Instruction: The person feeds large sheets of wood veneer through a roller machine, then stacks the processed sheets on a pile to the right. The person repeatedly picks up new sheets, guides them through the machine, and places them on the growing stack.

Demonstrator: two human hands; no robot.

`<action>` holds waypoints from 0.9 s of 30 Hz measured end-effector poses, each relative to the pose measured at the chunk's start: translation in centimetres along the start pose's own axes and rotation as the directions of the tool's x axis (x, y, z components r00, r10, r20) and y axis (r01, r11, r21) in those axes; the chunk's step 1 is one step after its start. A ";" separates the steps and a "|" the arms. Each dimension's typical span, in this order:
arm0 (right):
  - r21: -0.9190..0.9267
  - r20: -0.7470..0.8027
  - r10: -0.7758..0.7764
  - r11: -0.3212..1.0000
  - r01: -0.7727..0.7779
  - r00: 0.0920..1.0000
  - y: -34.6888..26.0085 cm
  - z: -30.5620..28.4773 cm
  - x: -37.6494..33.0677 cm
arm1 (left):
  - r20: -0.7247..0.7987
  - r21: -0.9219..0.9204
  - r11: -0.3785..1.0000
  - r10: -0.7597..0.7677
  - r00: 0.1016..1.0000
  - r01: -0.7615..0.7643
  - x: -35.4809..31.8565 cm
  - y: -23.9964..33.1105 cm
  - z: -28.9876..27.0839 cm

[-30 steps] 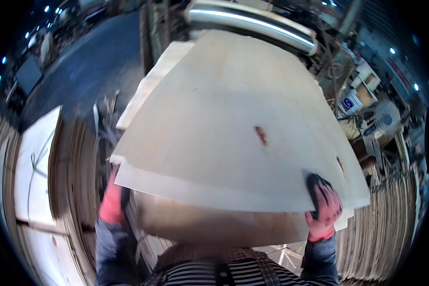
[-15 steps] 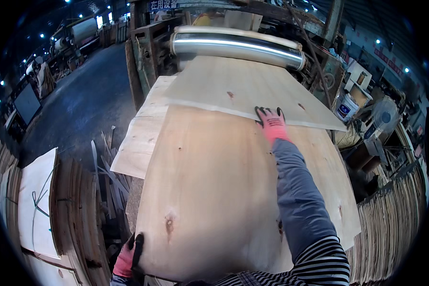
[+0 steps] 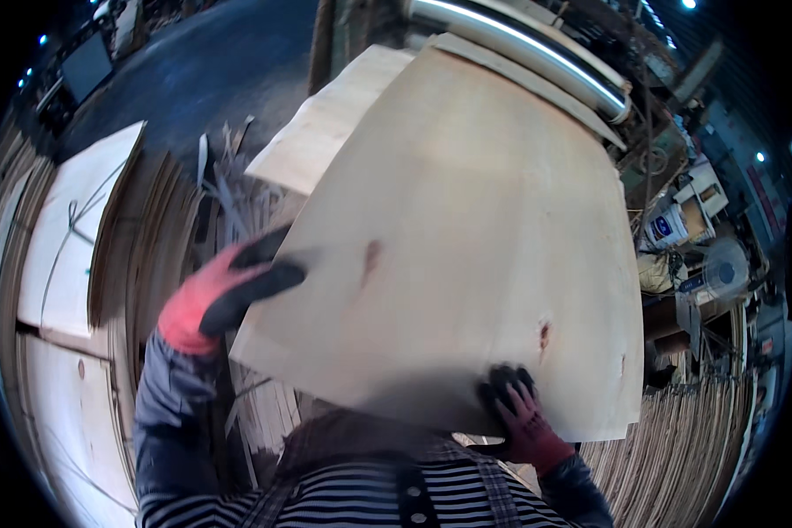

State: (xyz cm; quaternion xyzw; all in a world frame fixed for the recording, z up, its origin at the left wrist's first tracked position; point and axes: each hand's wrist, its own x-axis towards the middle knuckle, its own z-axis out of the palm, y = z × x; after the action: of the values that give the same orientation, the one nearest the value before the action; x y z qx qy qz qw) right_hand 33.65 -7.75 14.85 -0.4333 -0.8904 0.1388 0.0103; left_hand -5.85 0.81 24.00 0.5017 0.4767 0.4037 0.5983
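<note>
A large pale wood veneer sheet (image 3: 449, 220) with brown knots spreads out in front of me, its far end by a shiny roller. My left hand (image 3: 224, 290), in a pink glove with black fingers, is over the sheet's left edge. Its fingers are apart and slightly blurred, and nothing shows between them. My right hand (image 3: 524, 418), gloved the same way, is at the sheet's near edge. Its fingers lie on the top face and the thumb sits past the edge, partly hidden, so the edge appears gripped.
A metal roller (image 3: 528, 55) crosses the far end. Another veneer piece (image 3: 330, 114) sticks out at the left. Stacked veneer stands at the left (image 3: 75, 229) and right (image 3: 678, 449). Wood strips litter the left floor. A white bucket (image 3: 666, 227) and fan (image 3: 723, 268) are at right.
My right hand has come back from the far sheet to the near edge. My left hand has risen from the near-left corner and opened. The upper sheet has moved toward me; the view has turned.
</note>
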 end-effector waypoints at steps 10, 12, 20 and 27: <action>-0.227 -0.642 0.219 0.862 -0.454 0.735 -2.0 -5.7 -7.9 | -0.026 0.355 0.636 0.739 0.673 -0.685 4.5 -1.3 -3.9; -0.351 -0.734 0.112 0.782 -0.515 0.670 -1.4 -8.1 -7.9 | -0.157 0.194 0.836 0.543 0.825 -0.513 4.9 -5.0 -4.4; -0.522 -0.498 0.079 0.768 -0.371 0.864 5.8 -12.7 5.1 | -0.293 0.289 0.955 0.030 0.956 0.059 -2.2 -19.7 -1.5; -0.440 -0.506 0.034 0.850 -0.291 0.862 20.5 -8.2 19.2 | -0.248 0.634 0.772 0.254 0.935 -0.042 -1.6 -20.1 -1.4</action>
State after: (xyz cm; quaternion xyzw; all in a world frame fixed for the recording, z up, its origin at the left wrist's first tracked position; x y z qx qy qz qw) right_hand 38.60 21.06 15.58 -0.5174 -0.8231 -0.2088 0.1053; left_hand -7.48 -3.85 4.39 0.6342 0.6314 0.3467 0.2808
